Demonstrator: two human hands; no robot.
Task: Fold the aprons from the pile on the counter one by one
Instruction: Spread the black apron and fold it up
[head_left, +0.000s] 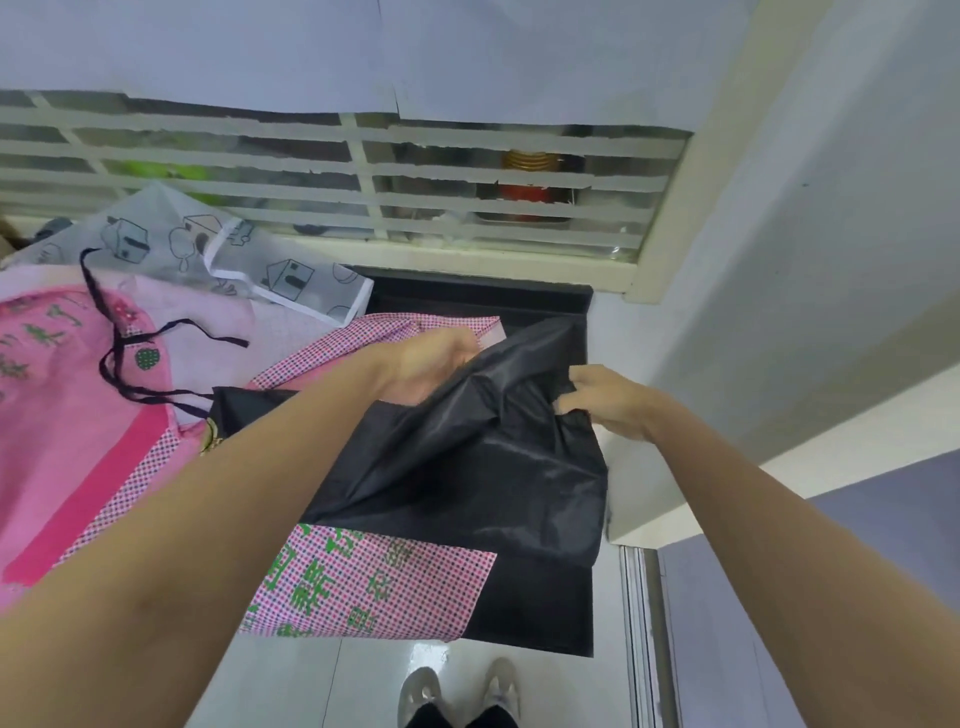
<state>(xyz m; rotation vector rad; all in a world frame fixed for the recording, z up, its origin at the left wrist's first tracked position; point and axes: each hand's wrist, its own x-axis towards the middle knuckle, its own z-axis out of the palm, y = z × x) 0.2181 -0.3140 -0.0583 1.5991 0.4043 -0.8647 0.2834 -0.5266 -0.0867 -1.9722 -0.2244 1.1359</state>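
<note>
A thin, slightly glossy black apron (467, 457) lies rumpled on the dark worktop (467, 299), its lower edge hanging flat over the front. The left hand (431, 364) is tucked under a raised fold at the top of it, fingers curled round the cloth. The right hand (608, 400) pinches the bunched right corner between thumb and fingers. Under the black cloth lies a pink checked apron (374, 582) printed with green characters, one square corner hanging down. To the left sits the pile (78, 405): a plain pink apron with a darker band and checked trim, a grey-white cloth (208, 244) with outlined houses, and a thin dark tie (130, 358) looping across them. Behind is a slatted window grille (363, 171).
</note>
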